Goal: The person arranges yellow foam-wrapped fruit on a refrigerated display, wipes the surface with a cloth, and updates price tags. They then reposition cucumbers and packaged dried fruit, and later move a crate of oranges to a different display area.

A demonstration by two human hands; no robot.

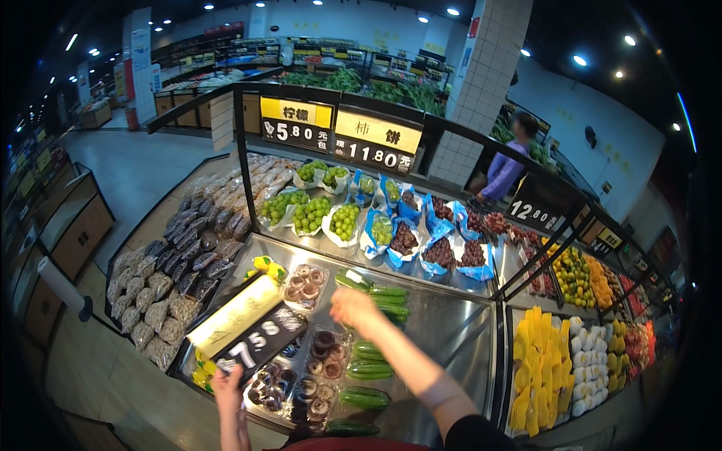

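My left hand (227,389) grips the lower corner of a black and yellow price sign board (245,327), which is tilted above the display. My right hand (352,307) reaches over the steel display tray (445,338), its fingers curled beside the upper packs of green cucumbers (389,294). Whether those fingers hold anything is hidden. More cucumbers (366,397) lie in a column below the right forearm. Clear plastic boxes of round brown produce (307,283) sit between the two hands. Yellow and green packages (265,268) show partly behind the sign.
Green grapes (310,214) and red grapes (440,253) fill the raised back shelf. A black rail (338,102) carries price signs above it. Bagged dry goods (152,304) stand left; yellow netted fruit (538,372) stands right. A person in purple (505,166) is beyond the rail.
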